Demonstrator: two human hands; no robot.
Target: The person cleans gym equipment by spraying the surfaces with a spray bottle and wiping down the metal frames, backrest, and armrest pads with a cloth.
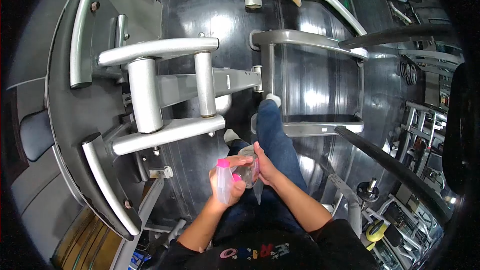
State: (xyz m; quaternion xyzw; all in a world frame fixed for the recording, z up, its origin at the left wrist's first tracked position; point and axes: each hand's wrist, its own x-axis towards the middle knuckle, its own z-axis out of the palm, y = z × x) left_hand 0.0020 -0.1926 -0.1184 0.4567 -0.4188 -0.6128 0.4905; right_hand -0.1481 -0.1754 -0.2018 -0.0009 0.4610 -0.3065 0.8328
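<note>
In the lower middle, in front of my body, my left hand (227, 182) is closed around a translucent piece with a pink top (223, 163). A second pink piece (236, 177) shows between its fingers and thumb. My right hand (265, 166) is wrapped round the right side of a clear container (247, 172), its thumb pointing up. Fingers of my left hand touch the container's top. A translucent strip hangs below the container. The exact shape of the pieces is partly hidden by my fingers.
A grey metal frame with a padded board (100, 105) stands at the left. Another metal frame (305, 37) lies ahead on the dark floor (200, 17). Black bars (395, 175) cross at the right. A yellow object (376, 231) and weight equipment are at lower right.
</note>
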